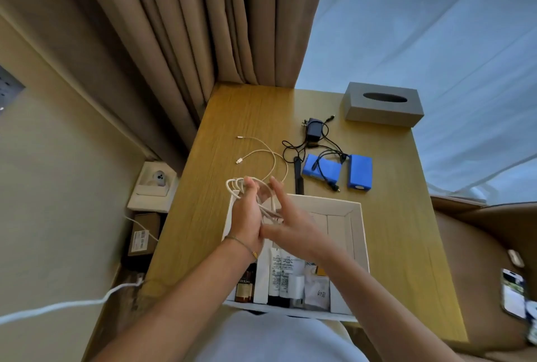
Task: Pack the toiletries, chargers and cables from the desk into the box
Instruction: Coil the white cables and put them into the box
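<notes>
White cable (263, 200), at frame centre above the box (359, 234), is half coiled: the left hand (247, 216) grips the loops with curled fingers, while the right hand (290, 222), fingers spread and straight, touches the strands. I'd wind the loose tail (261, 155), trailing toward upper centre, in before lowering it beside the tubes (279, 271). Black charger (313, 129) and blue packs (337, 171) wait at right.

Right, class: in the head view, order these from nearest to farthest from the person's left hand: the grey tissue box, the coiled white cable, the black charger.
1. Coiled white cable: gripped by the left hand itself, over the box's far-left corner.
2. Black charger: mid-desk, beyond the hands and to the right.
3. Grey tissue box: far-right corner of the desk.
</notes>
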`<act>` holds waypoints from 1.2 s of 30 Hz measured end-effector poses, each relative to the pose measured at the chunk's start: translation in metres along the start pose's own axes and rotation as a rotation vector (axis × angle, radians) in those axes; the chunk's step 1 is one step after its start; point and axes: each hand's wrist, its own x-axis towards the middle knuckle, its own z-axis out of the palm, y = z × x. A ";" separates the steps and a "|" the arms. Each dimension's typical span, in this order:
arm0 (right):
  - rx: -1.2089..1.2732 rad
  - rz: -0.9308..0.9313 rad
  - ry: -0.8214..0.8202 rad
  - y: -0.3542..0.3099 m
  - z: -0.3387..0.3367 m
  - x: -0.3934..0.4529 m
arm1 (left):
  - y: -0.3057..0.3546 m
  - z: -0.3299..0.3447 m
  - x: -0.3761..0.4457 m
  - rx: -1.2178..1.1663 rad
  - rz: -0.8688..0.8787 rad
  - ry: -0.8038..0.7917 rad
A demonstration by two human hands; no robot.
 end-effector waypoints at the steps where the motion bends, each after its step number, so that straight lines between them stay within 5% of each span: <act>1: 0.072 0.014 0.003 0.006 0.004 -0.004 | -0.003 0.001 0.000 0.007 -0.004 -0.034; 6: 0.235 -0.023 0.084 0.023 0.017 -0.020 | -0.017 0.001 -0.003 0.000 -0.090 -0.076; 13: 0.059 0.049 0.152 0.064 0.019 -0.030 | -0.041 -0.009 0.008 0.193 -0.292 -0.188; 22: -0.935 0.135 0.258 0.095 0.018 -0.020 | -0.058 0.001 0.023 0.374 -0.440 -0.174; 26: -0.982 -0.020 0.239 0.100 -0.003 -0.015 | -0.061 -0.007 0.032 0.538 -0.335 -0.230; 30: -0.882 -0.111 0.172 0.100 -0.017 -0.008 | -0.063 -0.016 0.033 0.402 -0.309 -0.251; 36: -1.123 -0.222 -0.069 0.104 -0.023 0.000 | -0.072 -0.044 0.024 0.993 0.304 -0.098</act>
